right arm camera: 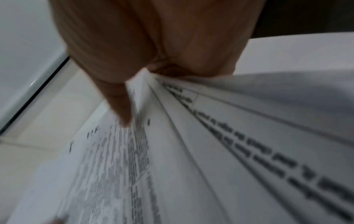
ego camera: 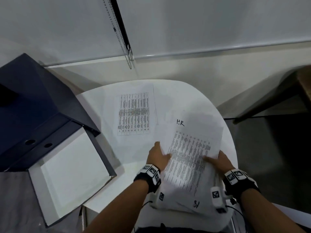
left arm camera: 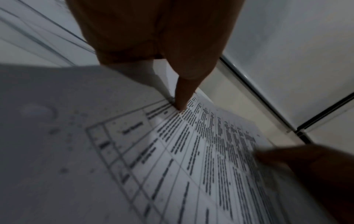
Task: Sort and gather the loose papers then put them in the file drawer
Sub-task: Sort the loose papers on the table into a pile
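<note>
A stack of printed papers point(ego camera: 188, 157) with tables, the top sheet marked "H.R", is held above a round white table point(ego camera: 168, 91). My left hand point(ego camera: 158, 157) pinches the stack's left edge, thumb point(left arm camera: 180, 97) on top of the sheet point(left arm camera: 191, 159). My right hand point(ego camera: 217, 160) grips the right edge, thumb point(right arm camera: 122, 109) on top, over several fanned sheets point(right arm camera: 229, 144). Another printed sheet point(ego camera: 134, 113) lies flat on the table behind the stack. A dark blue file box point(ego camera: 42, 115) stands at the left.
In front of the blue box an open folder point(ego camera: 70, 174) shows white paper inside. A bead chain point(ego camera: 121, 34) hangs from blinds at the back wall. A dark wooden table point(ego camera: 277, 96) stands at the right. Grey floor lies right of the round table.
</note>
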`<state>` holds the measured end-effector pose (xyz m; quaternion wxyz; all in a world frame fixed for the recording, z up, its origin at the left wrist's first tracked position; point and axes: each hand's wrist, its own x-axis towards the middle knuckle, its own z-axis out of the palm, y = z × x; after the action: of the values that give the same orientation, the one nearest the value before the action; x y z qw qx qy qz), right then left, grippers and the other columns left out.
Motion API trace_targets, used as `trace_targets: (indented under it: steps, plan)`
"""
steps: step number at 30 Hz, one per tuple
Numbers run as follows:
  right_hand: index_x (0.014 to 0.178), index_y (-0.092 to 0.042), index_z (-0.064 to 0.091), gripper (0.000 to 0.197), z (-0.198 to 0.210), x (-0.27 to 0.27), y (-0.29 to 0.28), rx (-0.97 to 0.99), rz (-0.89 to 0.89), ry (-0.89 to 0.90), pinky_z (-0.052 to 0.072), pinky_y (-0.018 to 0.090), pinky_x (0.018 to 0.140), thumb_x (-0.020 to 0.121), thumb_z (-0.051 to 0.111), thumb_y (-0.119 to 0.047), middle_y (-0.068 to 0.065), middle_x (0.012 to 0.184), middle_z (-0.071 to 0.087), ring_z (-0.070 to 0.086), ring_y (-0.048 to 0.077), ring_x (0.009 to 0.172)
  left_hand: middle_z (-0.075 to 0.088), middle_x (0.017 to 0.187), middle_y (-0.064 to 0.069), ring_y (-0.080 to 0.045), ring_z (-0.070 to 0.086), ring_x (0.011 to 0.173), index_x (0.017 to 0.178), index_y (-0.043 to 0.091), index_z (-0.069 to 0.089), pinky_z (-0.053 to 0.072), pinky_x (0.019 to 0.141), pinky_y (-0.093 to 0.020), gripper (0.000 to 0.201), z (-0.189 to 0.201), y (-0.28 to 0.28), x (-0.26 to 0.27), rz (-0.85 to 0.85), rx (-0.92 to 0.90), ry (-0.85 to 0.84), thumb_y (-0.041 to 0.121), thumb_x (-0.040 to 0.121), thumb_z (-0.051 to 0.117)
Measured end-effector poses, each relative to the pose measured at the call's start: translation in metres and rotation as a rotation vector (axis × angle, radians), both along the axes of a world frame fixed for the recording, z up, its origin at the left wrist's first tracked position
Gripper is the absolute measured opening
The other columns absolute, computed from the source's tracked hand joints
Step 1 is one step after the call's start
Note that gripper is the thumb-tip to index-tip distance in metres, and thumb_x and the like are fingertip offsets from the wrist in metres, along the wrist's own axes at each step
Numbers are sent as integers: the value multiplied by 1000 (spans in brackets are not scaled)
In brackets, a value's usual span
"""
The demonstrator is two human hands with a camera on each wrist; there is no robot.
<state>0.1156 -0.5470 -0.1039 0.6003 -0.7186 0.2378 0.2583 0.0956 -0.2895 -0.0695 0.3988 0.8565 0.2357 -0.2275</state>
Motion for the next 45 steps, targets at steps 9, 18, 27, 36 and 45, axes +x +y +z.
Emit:
trace_targets:
  steps: [9,18,27,36,45]
  plan:
    - [121,-7,59,55,-15,-3,-1,-61,47,-37,53,31,72,72,83,-8,10,106,70,67,25,92,32,148,-17,-39,38,133,136,10,43,38,106,-53,70,7,133,83,552,428,-22,49,82,64]
    - [119,-9,60,54,-15,-6,-2,49,-29,-18,59,48,79,70,83,-5,12,105,73,70,31,92,15,157,-17,-36,15,145,149,-1,14,23,115,-55,136,-12,135,93,487,441,234,73,54,77]
    - [120,-9,60,70,-14,-9,-2,66,-44,-64,59,41,73,59,91,-21,13,106,72,70,28,88,42,136,-21,-41,44,122,137,10,23,42,99,-50,109,0,136,91,654,225,166,47,55,84]
    - [119,-5,58,54,-12,-8,-2,45,-12,-70,57,25,58,71,82,-8,3,97,70,70,17,80,48,144,-15,-34,53,123,146,4,36,44,101,-37,84,25,174,87,514,50,126,31,79,78]
    - [121,-19,60,94,-27,-9,-7,-4,4,-46,58,53,82,39,92,-54,6,109,72,70,30,97,67,115,-18,-36,64,105,118,3,60,50,83,-35,30,77,173,89,372,305,-284,8,89,63]
